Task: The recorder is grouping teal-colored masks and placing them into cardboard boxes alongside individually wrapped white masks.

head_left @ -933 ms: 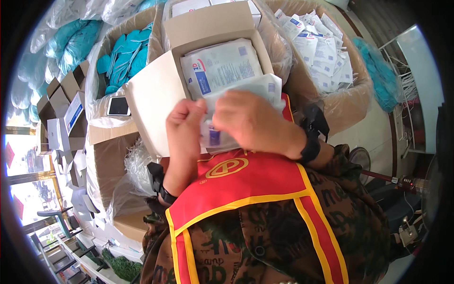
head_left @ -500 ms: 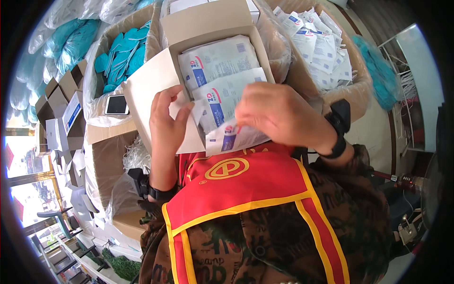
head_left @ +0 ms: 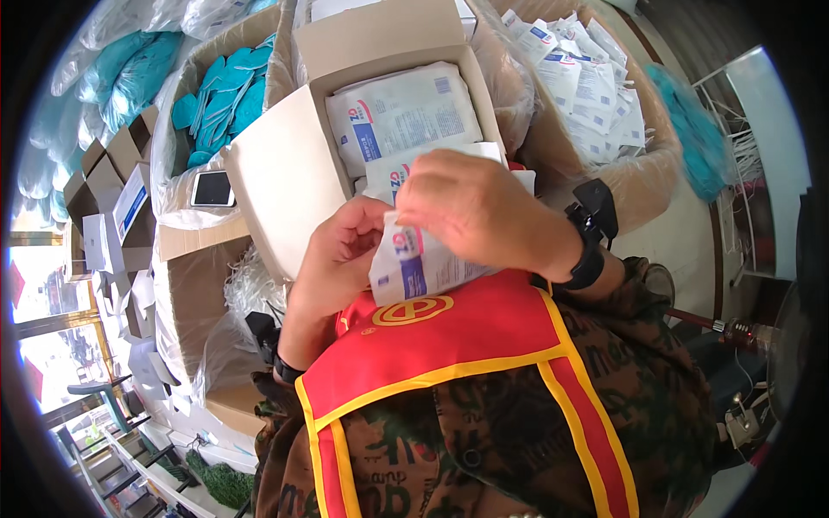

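Our left hand [head_left: 341,259] and right hand [head_left: 475,211] both pinched shut on one white sachet [head_left: 414,268] at frame centre, open carton [head_left: 302,164] of sachets just above, one phone [head_left: 211,187] at left.

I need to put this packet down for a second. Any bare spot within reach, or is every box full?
Little bare room. The open cardboard box is filled with white packets. The bin of teal gloves and the bin of small packets are heaped. The barest surface is the box's left flap, beside the phone. Both the left hand and right hand hold the packet.
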Action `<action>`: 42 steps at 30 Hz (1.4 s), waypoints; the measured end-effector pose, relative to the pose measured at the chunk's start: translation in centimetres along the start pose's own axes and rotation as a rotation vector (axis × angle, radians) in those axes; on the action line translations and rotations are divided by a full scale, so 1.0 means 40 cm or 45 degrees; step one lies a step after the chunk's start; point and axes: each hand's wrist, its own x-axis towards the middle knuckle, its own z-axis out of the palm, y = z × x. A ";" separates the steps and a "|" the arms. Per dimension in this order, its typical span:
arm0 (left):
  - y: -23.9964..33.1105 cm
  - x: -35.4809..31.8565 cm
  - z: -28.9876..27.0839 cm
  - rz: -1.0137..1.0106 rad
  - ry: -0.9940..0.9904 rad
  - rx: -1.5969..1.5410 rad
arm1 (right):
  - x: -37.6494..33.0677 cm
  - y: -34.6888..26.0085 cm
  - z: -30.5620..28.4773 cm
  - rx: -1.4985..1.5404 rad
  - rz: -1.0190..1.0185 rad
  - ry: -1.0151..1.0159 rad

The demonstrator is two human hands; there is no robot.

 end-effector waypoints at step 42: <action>0.090 0.018 0.018 0.182 0.238 0.809 | -0.008 0.016 -0.028 -0.180 0.199 -0.175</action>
